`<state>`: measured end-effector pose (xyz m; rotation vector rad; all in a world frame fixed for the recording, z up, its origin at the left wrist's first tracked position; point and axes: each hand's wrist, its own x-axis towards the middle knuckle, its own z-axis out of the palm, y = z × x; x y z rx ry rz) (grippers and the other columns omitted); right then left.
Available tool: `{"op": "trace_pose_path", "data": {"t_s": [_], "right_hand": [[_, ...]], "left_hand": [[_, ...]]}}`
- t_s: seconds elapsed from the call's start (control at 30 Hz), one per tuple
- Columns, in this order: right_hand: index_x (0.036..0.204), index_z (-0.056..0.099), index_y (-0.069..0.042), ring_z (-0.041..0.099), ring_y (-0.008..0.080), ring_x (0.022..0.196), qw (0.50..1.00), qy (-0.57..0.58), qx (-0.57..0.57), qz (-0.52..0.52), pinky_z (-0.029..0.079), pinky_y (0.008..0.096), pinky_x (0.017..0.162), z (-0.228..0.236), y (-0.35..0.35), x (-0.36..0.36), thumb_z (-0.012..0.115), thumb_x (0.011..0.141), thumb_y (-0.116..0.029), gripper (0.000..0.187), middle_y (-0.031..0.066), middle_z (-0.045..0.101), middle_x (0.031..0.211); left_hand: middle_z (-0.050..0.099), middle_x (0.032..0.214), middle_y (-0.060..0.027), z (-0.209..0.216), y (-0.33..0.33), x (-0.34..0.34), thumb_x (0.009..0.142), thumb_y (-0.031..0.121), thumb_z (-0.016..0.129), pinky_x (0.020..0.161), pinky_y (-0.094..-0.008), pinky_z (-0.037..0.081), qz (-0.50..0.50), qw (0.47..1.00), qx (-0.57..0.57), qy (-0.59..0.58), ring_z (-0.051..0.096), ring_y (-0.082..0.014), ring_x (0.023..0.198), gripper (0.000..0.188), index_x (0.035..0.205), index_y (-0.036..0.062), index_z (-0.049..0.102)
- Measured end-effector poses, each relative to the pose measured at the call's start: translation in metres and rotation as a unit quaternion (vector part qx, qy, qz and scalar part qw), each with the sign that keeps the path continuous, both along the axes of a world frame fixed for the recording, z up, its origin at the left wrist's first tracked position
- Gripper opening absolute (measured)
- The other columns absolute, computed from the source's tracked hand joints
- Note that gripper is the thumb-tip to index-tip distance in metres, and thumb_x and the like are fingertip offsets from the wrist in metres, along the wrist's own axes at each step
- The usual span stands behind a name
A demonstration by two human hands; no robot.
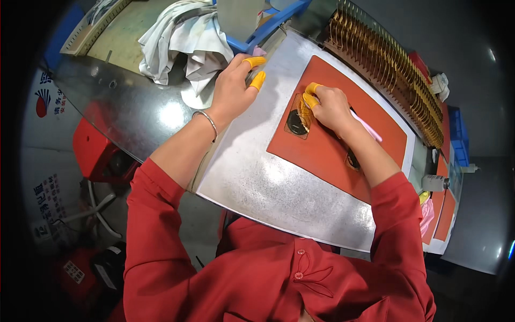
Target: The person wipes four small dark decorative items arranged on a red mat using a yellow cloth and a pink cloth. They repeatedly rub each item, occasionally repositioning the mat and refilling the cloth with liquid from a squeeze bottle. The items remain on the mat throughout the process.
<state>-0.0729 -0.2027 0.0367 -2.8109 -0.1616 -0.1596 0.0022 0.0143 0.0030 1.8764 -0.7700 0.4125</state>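
My left hand [234, 86] hovers by the left edge of the white work surface [252, 161], wearing yellow finger cots on thumb and index finger. Those two fingers are apart, with nothing between them; a small pinkish thing [259, 51] lies just beyond the index finger. Over the orange-red mat [322, 161], my right hand [330, 107] pinches with its yellow-tipped thumb and finger. What it pinches is hidden. Under its fingertips lies a thin rectangular plate [296, 123] with a shiny dark round area. A pink pen-like tool [367, 126] and another dark piece [352, 160] show beside my right forearm.
A long rack [386, 70] of many thin amber plates stands at the back right. White cloths [185, 43] hang beside a blue tray [268, 27] holding a grey container [240, 19]. A bottle [435, 183] stands far right; a red machine [102, 145] is at left.
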Motion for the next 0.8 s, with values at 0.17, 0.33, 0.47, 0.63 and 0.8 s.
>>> {"op": "trace_pose_path", "data": {"t_s": [0.17, 0.33, 0.47, 0.63, 0.8], "right_hand": [[0.081, 0.063, -0.006, 0.059, 0.0328, 0.061, 0.986, 0.042, 0.002, 0.164, 0.048, 0.0413, 0.056, 0.002, 0.034, -0.040, 0.065, 0.075, -0.015, 0.012, 0.0147, 0.060, 0.067], [0.073, 0.061, -0.005, 0.060, 0.0346, 0.064, 0.999, 0.000, 0.001, 0.051, 0.047, 0.0439, 0.058, 0.004, 0.010, 0.003, 0.059, 0.075, -0.018, 0.014, 0.0160, 0.061, 0.068], [0.070, 0.055, -0.001, 0.061, 0.0303, 0.062, 0.980, 0.032, -0.038, 0.194, 0.047, 0.0462, 0.052, 0.001, 0.050, -0.081, 0.054, 0.073, -0.013, 0.012, 0.0167, 0.059, 0.069], [0.078, 0.058, -0.001, 0.058, 0.0277, 0.058, 0.967, 0.000, 0.210, 0.144, 0.045, 0.0370, 0.052, 0.070, 0.032, -0.177, 0.063, 0.079, -0.012, 0.012, 0.0121, 0.058, 0.066], [0.083, 0.058, -0.002, 0.045, 0.0061, 0.057, 0.778, 0.040, 0.600, -0.183, 0.036, 0.0212, 0.051, 0.082, -0.023, -0.288, 0.058, 0.085, -0.009, 0.007, 0.0003, 0.053, 0.066]], "left_hand": [[0.058, 0.097, -0.0101, 0.004, 0.003, -0.001, 0.079, 0.008, 0.061, 0.069, -0.0343, 0.048, -0.003, 1.000, 0.021, 0.013, 0.060, -0.0283, 0.082, 0.022, 0.100, 0.0027, 0.061], [0.057, 0.099, -0.0102, 0.007, 0.001, -0.004, 0.079, -0.002, 0.057, 0.078, -0.0288, 0.046, -0.017, 0.999, 0.024, 0.036, 0.058, -0.0223, 0.088, 0.026, 0.105, -0.0006, 0.058], [0.058, 0.097, -0.0117, 0.011, -0.002, -0.004, 0.078, 0.004, 0.061, 0.073, -0.0320, 0.047, -0.026, 1.000, 0.010, -0.006, 0.060, -0.0272, 0.082, 0.025, 0.103, -0.0003, 0.058], [0.058, 0.102, -0.0145, 0.020, -0.001, -0.021, 0.076, 0.002, 0.064, 0.079, -0.0322, 0.046, -0.080, 0.995, 0.052, -0.043, 0.058, -0.0287, 0.090, 0.033, 0.109, -0.0007, 0.056], [0.030, 0.141, -0.0180, 0.069, -0.094, -0.039, 0.063, 0.033, 0.078, 0.106, -0.0427, 0.024, -0.319, 0.905, 0.256, -0.118, 0.026, -0.0363, 0.130, 0.088, 0.132, 0.0005, 0.033]]}}
